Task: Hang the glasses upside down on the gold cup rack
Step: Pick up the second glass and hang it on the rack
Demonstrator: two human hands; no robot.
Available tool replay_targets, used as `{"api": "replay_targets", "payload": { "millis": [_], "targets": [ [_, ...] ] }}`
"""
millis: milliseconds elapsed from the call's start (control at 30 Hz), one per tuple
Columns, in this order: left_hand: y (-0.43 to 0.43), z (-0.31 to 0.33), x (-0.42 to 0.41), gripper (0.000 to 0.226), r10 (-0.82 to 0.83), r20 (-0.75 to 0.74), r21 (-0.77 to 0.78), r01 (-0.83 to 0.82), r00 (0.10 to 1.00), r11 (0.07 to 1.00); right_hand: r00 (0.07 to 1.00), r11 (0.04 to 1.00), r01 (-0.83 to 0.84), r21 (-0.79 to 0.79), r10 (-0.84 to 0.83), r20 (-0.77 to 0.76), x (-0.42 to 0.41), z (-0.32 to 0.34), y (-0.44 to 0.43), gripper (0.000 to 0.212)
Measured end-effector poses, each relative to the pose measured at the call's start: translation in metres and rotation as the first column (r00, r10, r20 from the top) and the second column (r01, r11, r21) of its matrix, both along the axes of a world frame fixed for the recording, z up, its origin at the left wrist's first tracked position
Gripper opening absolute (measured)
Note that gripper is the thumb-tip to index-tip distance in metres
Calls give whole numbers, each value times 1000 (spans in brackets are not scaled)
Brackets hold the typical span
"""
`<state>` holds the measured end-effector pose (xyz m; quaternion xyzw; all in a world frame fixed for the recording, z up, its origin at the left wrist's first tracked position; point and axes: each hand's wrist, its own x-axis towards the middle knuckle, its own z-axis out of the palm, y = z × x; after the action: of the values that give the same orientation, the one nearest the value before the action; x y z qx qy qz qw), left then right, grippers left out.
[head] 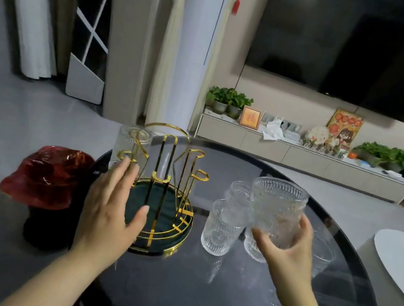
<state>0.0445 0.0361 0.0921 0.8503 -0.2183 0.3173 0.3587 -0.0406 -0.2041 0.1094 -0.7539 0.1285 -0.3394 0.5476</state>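
Note:
The gold cup rack [165, 173] with a dark green round base stands on the dark glass table [197, 295]. One ribbed clear glass [131, 144] hangs upside down on its far-left prong. My left hand [113, 207] hovers open over the rack's left side, fingers spread near that hung glass, holding nothing. My right hand [283, 251] grips another ribbed glass [276, 209] by its base, raised above the table with its mouth tilted up and away from me. Several more clear glasses [221, 230] stand upright in a cluster to the right of the rack.
A red shiny lamp-like ornament [47, 179] on a dark base stands at the table's left edge, close to my left hand. A white round table [403, 261] lies to the right. A TV cabinet with plants runs along the back wall.

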Motion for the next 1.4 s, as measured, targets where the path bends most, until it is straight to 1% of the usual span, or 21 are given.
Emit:
{"api": "replay_targets", "payload": {
  "millis": [100,200,267,300,367,400,500,533,633,733,800,867,933,967,1000,1100,1167,1333,1400],
  "targets": [
    [8,5,24,68,34,-32,18,-34,999,999,997,994,-59,-96,53,-65,19,30,-1,75],
    [14,1,41,69,1,-70,98,6,998,995,971,967,-136,-217,86,-222,41,63,-2,83],
    [16,-3,47,67,-17,-64,136,25,998,990,944,945,-197,-261,112,-309,54,85,0,95],
    [16,-5,50,66,-23,-58,138,31,998,990,933,936,-219,-277,119,-339,62,95,2,96],
    [16,-5,51,65,-29,-51,130,35,998,991,915,922,-261,-287,142,-377,77,115,8,87],
    [16,-5,52,65,-33,-50,124,39,998,991,909,918,-275,-285,152,-389,86,123,11,86],
    [18,-4,52,63,-50,-34,121,54,998,991,902,910,-282,-303,143,-408,115,144,18,105],
    [19,-4,52,61,-54,-20,124,56,998,991,899,905,-294,-308,152,-411,125,149,20,105],
    [22,-1,52,53,-29,-2,142,29,1000,989,895,886,-316,-340,160,-415,158,158,32,92],
    [22,1,53,52,-34,-11,110,35,999,993,905,825,-287,-487,68,-419,191,159,46,87],
    [22,1,53,59,-59,-32,86,62,998,994,889,743,-303,-596,-4,-458,206,159,54,89],
    [23,0,54,61,-85,-46,76,88,995,993,857,656,-366,-660,-39,-514,218,159,58,90],
    [25,-1,55,53,-116,-46,66,119,992,991,829,591,-436,-679,-30,-558,227,158,61,88],
    [26,-1,56,49,-130,-48,57,132,990,990,824,573,-456,-681,-18,-567,231,157,63,86],
    [27,-1,56,48,-139,-55,48,142,989,989,821,562,-469,-681,-7,-571,235,155,64,85],
    [27,0,56,57,-162,-65,35,165,985,986,800,520,-514,-683,1,-601,245,140,70,84],
    [27,1,56,54,-169,-82,29,172,982,985,780,489,-549,-678,9,-625,249,128,75,84],
    [27,0,59,52,-169,-92,59,175,981,983,753,506,-588,-631,58,-655,253,104,82,82],
    [27,-1,59,52,-171,-97,56,177,981,983,736,493,-620,-611,94,-670,253,99,83,81]
  ]
}}
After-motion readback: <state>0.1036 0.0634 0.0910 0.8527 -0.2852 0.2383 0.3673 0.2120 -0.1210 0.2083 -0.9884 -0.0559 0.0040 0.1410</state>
